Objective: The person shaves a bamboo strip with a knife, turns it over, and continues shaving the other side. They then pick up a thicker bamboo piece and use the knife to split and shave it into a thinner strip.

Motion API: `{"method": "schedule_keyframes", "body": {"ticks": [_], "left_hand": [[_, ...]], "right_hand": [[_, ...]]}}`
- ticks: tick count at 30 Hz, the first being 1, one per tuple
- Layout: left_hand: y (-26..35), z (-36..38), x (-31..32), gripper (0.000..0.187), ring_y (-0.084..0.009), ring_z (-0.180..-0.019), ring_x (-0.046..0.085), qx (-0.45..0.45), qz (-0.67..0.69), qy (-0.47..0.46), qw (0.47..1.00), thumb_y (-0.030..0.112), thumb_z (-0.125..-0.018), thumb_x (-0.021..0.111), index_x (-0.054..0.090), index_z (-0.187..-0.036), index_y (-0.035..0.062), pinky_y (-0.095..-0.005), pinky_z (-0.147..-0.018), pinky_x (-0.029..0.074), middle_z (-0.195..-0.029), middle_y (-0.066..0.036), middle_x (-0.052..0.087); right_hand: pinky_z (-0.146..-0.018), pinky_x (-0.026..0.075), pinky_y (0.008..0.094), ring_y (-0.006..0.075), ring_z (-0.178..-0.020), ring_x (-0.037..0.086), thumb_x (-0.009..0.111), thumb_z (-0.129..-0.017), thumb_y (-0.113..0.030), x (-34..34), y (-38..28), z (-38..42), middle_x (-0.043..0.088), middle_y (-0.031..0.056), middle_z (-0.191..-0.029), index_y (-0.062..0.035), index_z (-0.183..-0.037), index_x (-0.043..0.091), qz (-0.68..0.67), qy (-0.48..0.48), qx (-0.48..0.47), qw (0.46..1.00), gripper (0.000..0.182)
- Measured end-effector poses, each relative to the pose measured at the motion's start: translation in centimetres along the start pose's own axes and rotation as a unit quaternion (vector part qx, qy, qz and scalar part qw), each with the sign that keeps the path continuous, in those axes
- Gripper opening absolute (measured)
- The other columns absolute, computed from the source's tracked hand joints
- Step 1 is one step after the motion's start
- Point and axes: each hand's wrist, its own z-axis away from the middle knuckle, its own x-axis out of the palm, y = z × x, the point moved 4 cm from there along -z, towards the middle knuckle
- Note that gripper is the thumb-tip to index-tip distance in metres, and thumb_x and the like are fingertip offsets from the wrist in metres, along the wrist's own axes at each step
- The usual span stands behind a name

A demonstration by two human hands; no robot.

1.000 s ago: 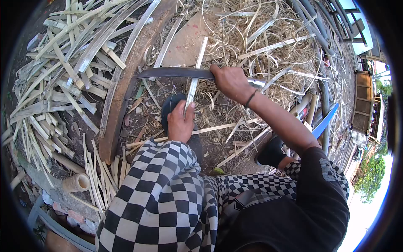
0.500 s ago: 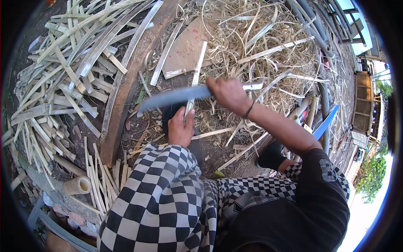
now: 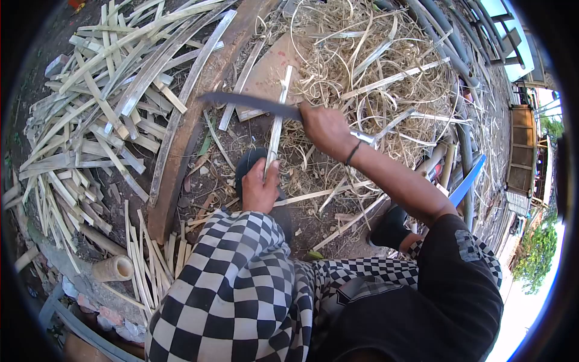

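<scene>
Your left hand (image 3: 260, 188) grips a strip (image 3: 276, 136), right hand (image 3: 327, 129) a knife (image 3: 253, 103) (across it, past the left). Apparently shaving; next stroke needs steadiness.

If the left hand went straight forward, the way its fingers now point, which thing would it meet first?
Probably the knife, which crosses over the strip ahead of the left hand, though depth is hard to judge here.

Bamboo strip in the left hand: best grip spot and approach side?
Probably the near end of the bamboo strip, from the body side, between thumb and fingers as the left hand has it: it's slim, points away lengthwise, and the machete blade crosses its farther part.
</scene>
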Motion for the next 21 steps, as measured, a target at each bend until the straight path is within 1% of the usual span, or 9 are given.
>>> {"method": "schedule_keyframes", "body": {"ticks": [3, 4, 7, 9, 11, 13, 15, 18, 21], "left_hand": [[-0.3, 0.3, -0.2, 0.025, -0.0029, -0.048, 0.038, -0.001, -0.036, 0.007, 0.999, 0.025, -0.106, 0.055, 0.055, -0.092, 0.005, -0.0239, -0.041, 0.032, -0.064, 0.005, 0.043], [-0.6, 0.1, -0.2, 0.024, -0.0025, -0.048, 0.037, -0.004, -0.014, -0.001, 1.0, 0.025, -0.106, 0.055, 0.055, -0.092, 0.0051, -0.0237, -0.04, 0.031, -0.064, 0.005, 0.043], [0.5, -1.0, 0.1, 0.023, -0.0014, -0.047, 0.035, 0.039, -0.028, 0.0, 0.999, 0.025, -0.105, 0.056, 0.055, -0.093, 0.0053, -0.0233, -0.04, 0.029, -0.063, 0.006, 0.041], [-0.5, -0.1, -0.3, 0.03, -0.0072, -0.049, 0.05, -0.013, 0.0, 0.001, 1.0, 0.028, -0.104, 0.057, 0.059, -0.091, 0.0009, -0.0286, -0.045, 0.04, -0.06, 0.0, 0.053], [-0.5, 0.0, -0.2, 0.03, -0.0057, -0.049, 0.048, -0.006, -0.008, 0.008, 1.0, 0.027, -0.104, 0.057, 0.058, -0.09, 0.001, -0.0283, -0.044, 0.038, -0.06, 0.001, 0.051], [-0.4, 0.3, -0.1, 0.023, -0.0017, -0.047, 0.037, 0.031, -0.028, 0.003, 0.999, 0.025, -0.105, 0.056, 0.056, -0.093, 0.0045, -0.0229, -0.039, 0.03, -0.062, 0.005, 0.042], [-0.5, 0.3, -0.4, 0.024, -0.0021, -0.047, 0.038, 0.014, -0.005, 0.0, 1.0, 0.025, -0.105, 0.056, 0.056, -0.093, 0.0044, -0.023, -0.04, 0.031, -0.063, 0.005, 0.043], [-1.1, 0.7, -0.1, 0.024, -0.0027, -0.048, 0.04, 0.021, -0.015, 0.0, 1.0, 0.025, -0.105, 0.056, 0.056, -0.092, 0.0044, -0.0229, -0.041, 0.033, -0.064, 0.004, 0.045], [-1.4, 0.3, -0.3, 0.024, -0.0025, -0.048, 0.038, 0.016, -0.011, 0.013, 1.0, 0.026, -0.105, 0.056, 0.055, -0.094, 0.0046, -0.0221, -0.041, 0.032, -0.065, 0.004, 0.045]], "right_hand": [[-0.045, 0.05, 0.0423, 0.026, -0.051, 0.064, 0.047, -0.103, -0.019, 0.3, 0.8, 0.3, 0.067, 0.0118, -0.067, -0.0055, -0.103, 0.055, 0.056, 0.049, -0.105, 0.992, 0.015], [-0.047, 0.051, 0.042, 0.026, -0.052, 0.064, 0.046, -0.104, -0.02, -1.1, 3.4, -2.2, 0.066, 0.0109, -0.068, -0.0058, -0.103, 0.055, 0.043, 0.023, 0.012, 0.999, 0.017], [-0.053, 0.053, 0.0429, 0.0268, -0.057, 0.066, 0.045, -0.104, -0.021, -2.8, 4.9, -4.3, 0.065, 0.0126, -0.067, -0.0056, -0.099, 0.058, 0.01, 0.045, 0.115, 0.992, 0.021], [-0.053, 0.052, 0.0452, 0.0289, -0.058, 0.066, 0.045, -0.103, -0.019, -2.3, 3.2, -2.4, 0.064, 0.0152, -0.067, -0.0051, -0.099, 0.058, -0.029, 0.028, 0.108, 0.993, 0.019], [-0.051, 0.051, 0.0474, 0.0314, -0.055, 0.065, 0.046, -0.101, -0.016, -0.9, 2.4, -0.4, 0.064, 0.0147, -0.066, -0.0053, -0.1, 0.055, -0.033, 0.057, 0.051, 0.997, 0.014], [-0.046, 0.049, 0.0446, 0.0278, -0.051, 0.063, 0.048, -0.1, -0.015, -0.7, 0.6, 1.0, 0.064, 0.0111, -0.065, -0.0065, -0.1, 0.053, 0.027, 0.039, -0.066, 0.997, 0.01], [-0.043, 0.048, 0.0354, 0.0172, -0.049, 0.061, 0.047, -0.103, -0.017, -2.1, 3.6, -1.5, 0.065, 0.0076, -0.066, -0.0078, -0.1, 0.055, 0.057, 0.019, 0.0, 0.998, 0.013], [-0.074, 0.057, 0.0517, 0.0433, -0.084, 0.071, 0.051, -0.098, -0.023, -5.4, 11.1, -5.5, 0.072, 0.0254, -0.091, 0.0005, -0.103, 0.067, -0.05, 0.094, 0.231, 0.967, 0.029], [-0.078, 0.054, 0.0556, 0.0457, -0.082, 0.069, 0.052, -0.097, -0.022, -7.0, 10.8, -3.9, 0.07, 0.0263, -0.089, -0.0037, -0.104, 0.066, -0.107, 0.136, 0.208, 0.963, 0.024]]}}
